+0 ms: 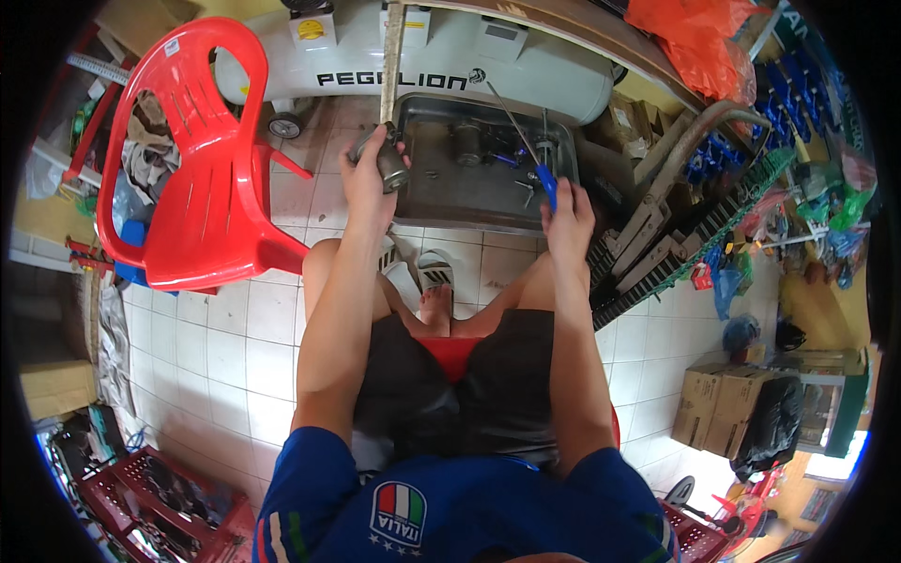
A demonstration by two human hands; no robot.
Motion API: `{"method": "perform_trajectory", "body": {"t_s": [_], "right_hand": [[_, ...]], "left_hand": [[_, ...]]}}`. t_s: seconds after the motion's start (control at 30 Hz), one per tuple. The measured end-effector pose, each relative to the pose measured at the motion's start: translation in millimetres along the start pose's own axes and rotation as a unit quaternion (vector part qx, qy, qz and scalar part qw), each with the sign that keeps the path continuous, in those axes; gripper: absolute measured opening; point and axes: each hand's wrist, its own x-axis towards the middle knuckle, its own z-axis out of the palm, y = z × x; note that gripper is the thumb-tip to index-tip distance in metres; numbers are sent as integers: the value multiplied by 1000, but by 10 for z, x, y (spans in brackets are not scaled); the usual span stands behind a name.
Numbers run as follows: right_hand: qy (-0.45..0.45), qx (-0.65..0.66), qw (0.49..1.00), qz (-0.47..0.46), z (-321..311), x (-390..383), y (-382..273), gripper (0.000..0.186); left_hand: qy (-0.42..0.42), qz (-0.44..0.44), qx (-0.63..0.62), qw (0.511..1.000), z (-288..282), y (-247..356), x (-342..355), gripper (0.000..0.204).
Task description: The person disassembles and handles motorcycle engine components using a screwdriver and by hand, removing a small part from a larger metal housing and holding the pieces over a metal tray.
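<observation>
My left hand [368, 183] is closed around a dark metal part with a cylindrical body [392, 171], which looks like a small motor. It is held up at the left edge of a grey metal tray [432, 211]. My right hand [569, 220] grips a long screwdriver [545, 178] by its blue handle, the thin shaft slanting up and left over the tray. The screwdriver tip is apart from the part in my left hand. Inside the tray lie another dark cylindrical part [467, 145], a small blue piece [508, 159] and several small metal pieces.
A red plastic chair [202, 188] stands at the left. Behind the tray lies a large light-grey tank [352, 56] on wheels. A metal jack-like frame [657, 206] leans at the right, near hanging blue tools [798, 94]. Cardboard boxes [718, 408] sit lower right on white tiles.
</observation>
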Motion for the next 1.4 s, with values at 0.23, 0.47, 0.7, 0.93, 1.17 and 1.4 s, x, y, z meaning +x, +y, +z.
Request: {"method": "perform_trajectory", "body": {"t_s": [0.23,0.47,0.7,0.93,1.17,1.4], "right_hand": [[39,-145,987,-59,451,495,471,42],[35,-266,959,-89,568,528,597,34],[-35,-452,889,-60,541,547,775,40],[13,-466,878,-107,493,563,839,38],[-148,-108,971,-154,674,409,185,35],[-172,1,983,-67,1088,36,109,35]], "left_hand": [[-25,-8,49,998,98,3,-98,42],[-93,-73,35,992,15,-52,-24,46],[-62,-31,104,992,95,-101,-150,47],[-46,5,174,984,233,-188,-281,54],[-48,29,187,981,128,-280,-258,50],[18,148,304,941,101,-610,-95,44]]}}
